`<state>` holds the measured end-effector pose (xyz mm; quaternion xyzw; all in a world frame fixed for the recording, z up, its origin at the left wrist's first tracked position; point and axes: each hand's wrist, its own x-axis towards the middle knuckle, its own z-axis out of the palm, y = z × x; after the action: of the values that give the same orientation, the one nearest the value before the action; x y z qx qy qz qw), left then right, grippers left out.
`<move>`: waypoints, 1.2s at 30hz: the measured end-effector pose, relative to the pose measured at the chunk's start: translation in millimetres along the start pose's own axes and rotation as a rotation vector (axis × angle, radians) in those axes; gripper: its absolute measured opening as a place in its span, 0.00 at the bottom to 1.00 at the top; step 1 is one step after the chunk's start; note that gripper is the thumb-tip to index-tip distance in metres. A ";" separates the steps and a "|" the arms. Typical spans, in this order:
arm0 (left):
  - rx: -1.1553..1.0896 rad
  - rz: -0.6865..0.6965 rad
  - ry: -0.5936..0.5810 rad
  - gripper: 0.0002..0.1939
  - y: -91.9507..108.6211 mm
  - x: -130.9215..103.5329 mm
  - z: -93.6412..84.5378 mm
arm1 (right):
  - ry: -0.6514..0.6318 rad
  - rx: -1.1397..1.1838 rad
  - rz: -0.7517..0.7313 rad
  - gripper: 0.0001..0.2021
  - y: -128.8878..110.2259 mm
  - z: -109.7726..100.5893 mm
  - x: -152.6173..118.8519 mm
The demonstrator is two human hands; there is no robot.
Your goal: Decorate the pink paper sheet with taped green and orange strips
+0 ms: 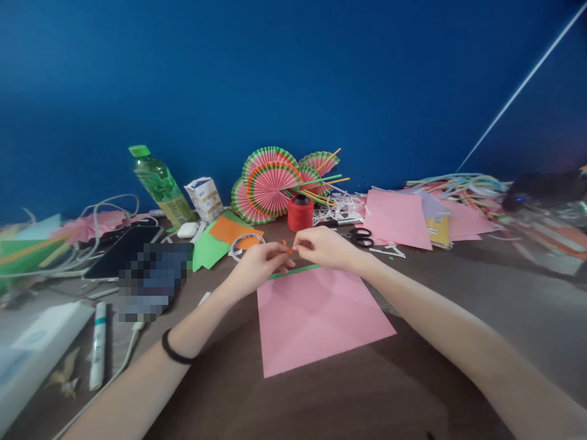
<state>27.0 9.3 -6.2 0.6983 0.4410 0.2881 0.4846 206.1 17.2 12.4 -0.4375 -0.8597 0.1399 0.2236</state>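
Just above the far edge of a pink paper sheet (321, 318), my two hands meet. Between the fingertips of my left hand (257, 266) is a small orange strip (287, 247), probably paper. My right hand (321, 244) is closed in a pinch at the strip's other end. A green band (296, 271) runs along the sheet's far edge, partly covered by my hands. Beside my left hand lies a roll of tape (238, 247), close to an orange paper piece (232, 230) and green paper (208, 252). Right behind my hands stands a red thread spool (300, 215).
Pleated paper fans (273, 183) lean on the blue wall. Black scissors (361, 237) and stacked pink paper (397, 217) lie to the right. At left are a green bottle (162, 186), a small carton (205, 200), a marker (98, 345) and a white cable (131, 348).
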 end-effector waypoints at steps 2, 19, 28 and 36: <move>0.021 -0.008 0.002 0.09 0.9 -0.2 -2.2 | 0.030 0.009 0.039 0.05 4.3 -6.1 1.1; 0.134 0.001 -0.029 0.11 2.2 0.7 -6.4 | -0.077 0.041 0.139 0.19 12.8 -17.5 -0.2; 0.232 -0.005 -0.015 0.13 -0.2 1.2 -11.5 | -0.111 0.075 0.273 0.12 36.1 -18.5 3.4; 0.234 0.022 0.074 0.14 2.1 3.2 -14.6 | 0.251 -0.369 0.596 0.14 87.9 -39.4 -4.7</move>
<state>17.0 18.0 1.0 0.7438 0.4816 0.2655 0.3799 289.2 66.0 6.8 -0.7154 -0.6711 -0.0132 0.1942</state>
